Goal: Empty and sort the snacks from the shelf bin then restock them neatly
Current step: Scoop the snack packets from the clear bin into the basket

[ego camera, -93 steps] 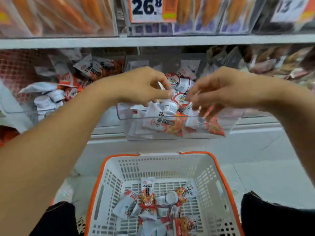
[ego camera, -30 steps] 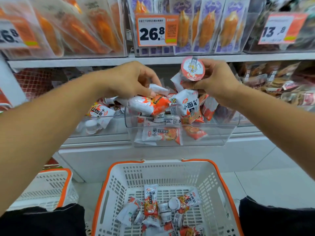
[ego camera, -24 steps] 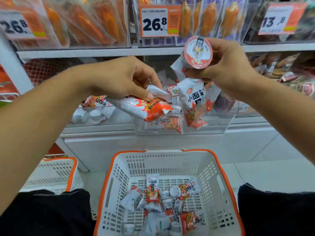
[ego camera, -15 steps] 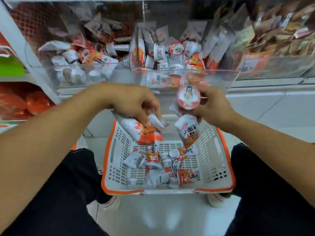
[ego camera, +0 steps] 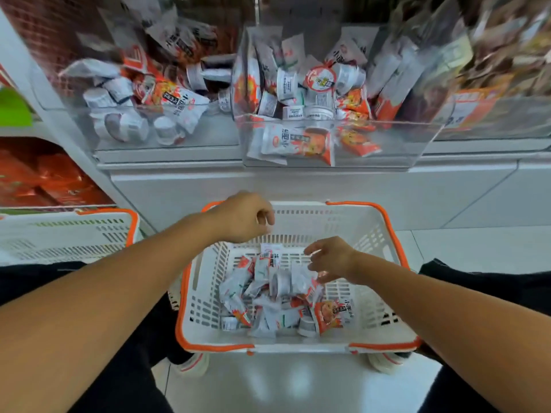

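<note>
- Clear plastic walls of the shelf bin (ego camera: pixel 414 138) show it is far from empty: snack packets (ego camera: pixel 298 143) and small cups (ego camera: pixel 319 79) are heaped inside it at twelve o'clock, up on the shelf edge.
- At six o'clock from the bin, on the floor between my knees, sits the white basket (ego camera: pixel 378 231) with its orange rim, holding a loose pile of dropped snacks (ego camera: pixel 277 296), pouches and cups jumbled together.
- My left hand (ego camera: pixel 241 217) hangs over the basket's far-left corner, fingers loosely curled under with nothing visible in them.
- My right hand (ego camera: pixel 331 257) is lower, just above the pile, fingers slack and slightly spread, apparently gripping nothing; motion blur keeps me from being sure about a fingertip touch.
- Judgement: emptying is partway, sorting not begun.
- Risk: pouches and cups mixed in one heap mean slow sorting, and cups under the pouches could get crushed or have a lid popped if more is dropped on top.
- Risk: the bin juts past the shelf lip; a careless grab at its front wall could tip it.
- At nine o'clock a second basket (ego camera: pixel 89 234) stands beside the first, and at ten o'clock a neighbouring bin (ego camera: pixel 74 126) holds similar stock, so items could stray into the wrong one.
</note>
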`<state>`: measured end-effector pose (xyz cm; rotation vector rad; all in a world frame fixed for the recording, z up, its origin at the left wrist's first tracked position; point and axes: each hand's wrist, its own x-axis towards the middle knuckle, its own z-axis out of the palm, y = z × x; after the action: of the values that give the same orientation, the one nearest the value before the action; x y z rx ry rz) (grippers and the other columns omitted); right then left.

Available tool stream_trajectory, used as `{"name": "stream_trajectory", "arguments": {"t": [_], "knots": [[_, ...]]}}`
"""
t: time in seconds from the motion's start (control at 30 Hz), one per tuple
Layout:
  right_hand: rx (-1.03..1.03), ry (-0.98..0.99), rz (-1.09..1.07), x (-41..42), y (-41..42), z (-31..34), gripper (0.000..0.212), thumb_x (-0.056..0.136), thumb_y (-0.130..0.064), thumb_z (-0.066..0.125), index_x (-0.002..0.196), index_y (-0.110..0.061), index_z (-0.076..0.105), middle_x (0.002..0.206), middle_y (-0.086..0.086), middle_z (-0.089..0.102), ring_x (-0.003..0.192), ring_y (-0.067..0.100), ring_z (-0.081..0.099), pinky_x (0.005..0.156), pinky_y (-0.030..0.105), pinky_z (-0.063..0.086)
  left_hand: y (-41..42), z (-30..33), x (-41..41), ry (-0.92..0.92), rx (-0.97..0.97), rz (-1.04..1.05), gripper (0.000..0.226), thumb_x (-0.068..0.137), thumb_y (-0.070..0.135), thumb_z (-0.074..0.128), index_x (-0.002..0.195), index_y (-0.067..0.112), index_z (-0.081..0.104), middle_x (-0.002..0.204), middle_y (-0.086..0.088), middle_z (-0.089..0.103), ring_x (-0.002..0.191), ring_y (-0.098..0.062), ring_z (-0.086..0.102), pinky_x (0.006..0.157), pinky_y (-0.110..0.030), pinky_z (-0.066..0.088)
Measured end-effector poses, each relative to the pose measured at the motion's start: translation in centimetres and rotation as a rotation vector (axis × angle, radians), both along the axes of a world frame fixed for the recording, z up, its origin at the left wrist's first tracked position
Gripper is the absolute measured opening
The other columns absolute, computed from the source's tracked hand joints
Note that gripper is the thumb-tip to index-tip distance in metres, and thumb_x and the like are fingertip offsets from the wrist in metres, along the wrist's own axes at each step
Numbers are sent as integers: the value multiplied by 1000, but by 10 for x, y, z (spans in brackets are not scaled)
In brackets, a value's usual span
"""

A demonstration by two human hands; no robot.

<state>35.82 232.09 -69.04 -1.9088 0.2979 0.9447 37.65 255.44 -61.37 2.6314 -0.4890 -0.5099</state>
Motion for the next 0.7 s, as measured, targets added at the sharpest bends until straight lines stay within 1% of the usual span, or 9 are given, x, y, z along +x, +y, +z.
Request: {"name": "stream_trajectory", "arguments": {"t": [0.1,0.2,0.27,0.33,0.4,0.47,0.53,0.6,0.7], "knots": [[-46,-91,308,31,-10,75,22,94,-4,65,116,-4,67,97,11,67,84,23,67,77,42,62,-10,54,20,-116,-137,-34,5,88,21,74,92,20,75,79,16,67,68,5,59,69,-15,47],[41,-254,503,53,-16,172,18,94,-7,65,111,-2,70,99,18,71,77,24,71,61,33,61,-22,113,41,-280,-317,-47,2,87,19,74,86,19,75,74,13,69,63,6,59,60,-6,40],[81,-473,421,68,-22,222,15,93,-12,66,101,-1,72,88,17,72,65,21,68,51,28,55,-27,145,64,-394,-344,-21,4,87,24,74,84,21,74,72,13,69,63,3,60,60,-10,42],[26,-678,276,99,-30,248,17,92,-19,69,94,-2,72,79,13,72,60,18,65,52,30,55,-29,164,97,-402,-194,-1,11,88,34,73,86,23,73,75,11,69,65,-2,61,61,-17,44],[-239,-766,265,139,-35,253,23,89,-30,74,92,-7,73,83,16,73,63,21,69,60,37,61,-33,170,130,-263,113,5,25,88,45,70,97,21,72,81,8,66,71,-6,59,63,-22,44],[-463,-611,310,168,-32,248,40,85,-42,76,102,-5,70,94,18,71,76,31,73,63,46,63,-38,165,156,2,343,8,44,87,52,69,111,15,68,87,2,63,83,-17,64,68,-28,53],[-500,-424,342,182,-20,243,60,80,-48,78,123,-9,62,114,10,65,93,35,70,67,51,62,-43,153,171,220,442,7,56,82,55,73,121,15,63,89,-2,64,87,-22,65,71,-33,57],[-470,-354,393,187,-2,239,83,76,-46,83,144,-21,42,137,9,50,114,39,59,72,54,61,-46,142,179,236,573,-69,75,68,70,74,123,19,62,102,-4,67,92,-22,65,82,-36,58],[-454,-358,398,193,15,222,112,67,-41,90,154,-35,20,157,7,30,128,42,48,69,55,61,-48,124,185,160,720,-159,106,44,88,68,123,19,64,123,1,63,111,-25,62,97,-43,53]]}}
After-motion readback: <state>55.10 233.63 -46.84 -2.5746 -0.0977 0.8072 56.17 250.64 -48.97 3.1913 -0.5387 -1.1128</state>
